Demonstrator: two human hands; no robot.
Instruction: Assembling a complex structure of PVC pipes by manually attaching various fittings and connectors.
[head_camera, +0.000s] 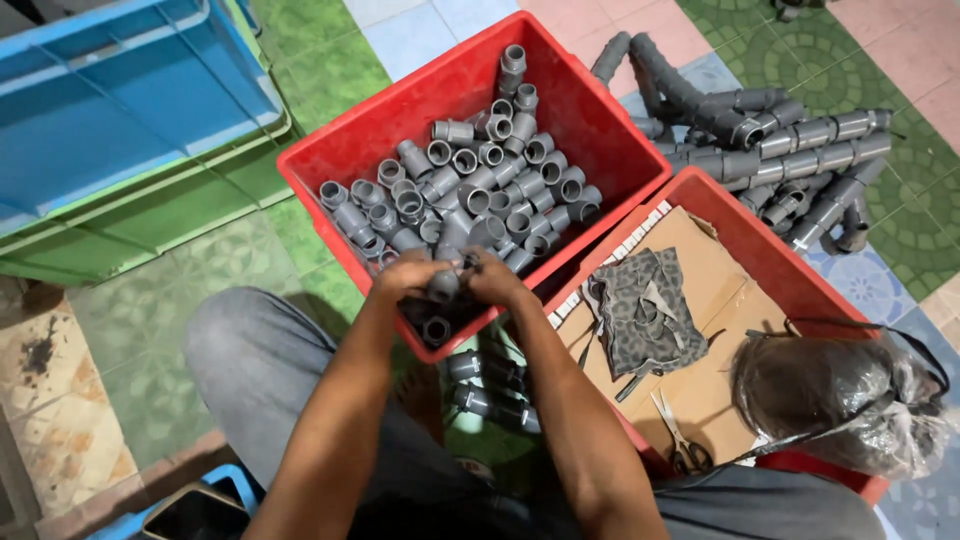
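Your one head camera looks steeply down from close above your hands; the red plastic crate (590, 130) lies toward twelve o'clock, the tiled floor (130, 330) all around.

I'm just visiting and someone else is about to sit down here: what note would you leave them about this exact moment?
Left hand and right hand: both closed on one grey pipe fitting, held over the near corner of the red crate.
Crate: piled with loose grey fittings.
Done: two joined fittings lie on the floor by the knees; a heap of assembled pipe pieces lies beyond the second red crate.
Second crate: cardboard, patterned cloth, scissors, dark plastic bag.
Left: most of the crate's loose fittings.
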